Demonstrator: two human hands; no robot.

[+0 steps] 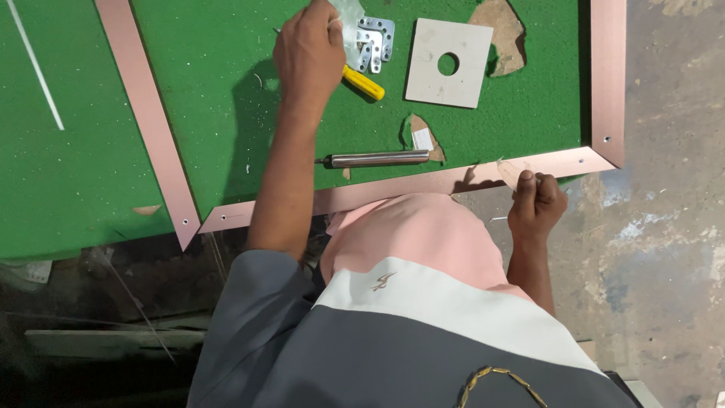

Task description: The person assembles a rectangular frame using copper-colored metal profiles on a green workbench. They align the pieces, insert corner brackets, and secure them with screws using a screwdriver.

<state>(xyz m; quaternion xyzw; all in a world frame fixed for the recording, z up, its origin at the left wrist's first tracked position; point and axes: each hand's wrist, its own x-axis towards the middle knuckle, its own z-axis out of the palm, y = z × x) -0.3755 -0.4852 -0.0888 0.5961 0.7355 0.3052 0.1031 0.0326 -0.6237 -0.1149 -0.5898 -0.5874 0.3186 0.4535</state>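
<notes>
— What is held by the left hand (308, 51)?

— A small clear plastic bag (349, 19) is pinched between its thumb and fingers, far across the green felt table (219, 98). Just beside it, L-shaped metal corner brackets (375, 39) are laid flat, and a yellow-handled tool (363, 83) is seen partly under the hand.

— And the right hand (535, 202)?

— It is curled shut at the near edge, with the thumb pressed on the copper-coloured frame strip (393, 193) — whether anything is enclosed in the fingers cannot be told.

— How is the frame laid out?

— Mitred strips are joined at the near corners, left and right. Inside it a steel cylinder (377, 159) lies parallel to the near strip, and a grey square plate with a round hole (447, 62) is placed further off, near the brackets.
</notes>
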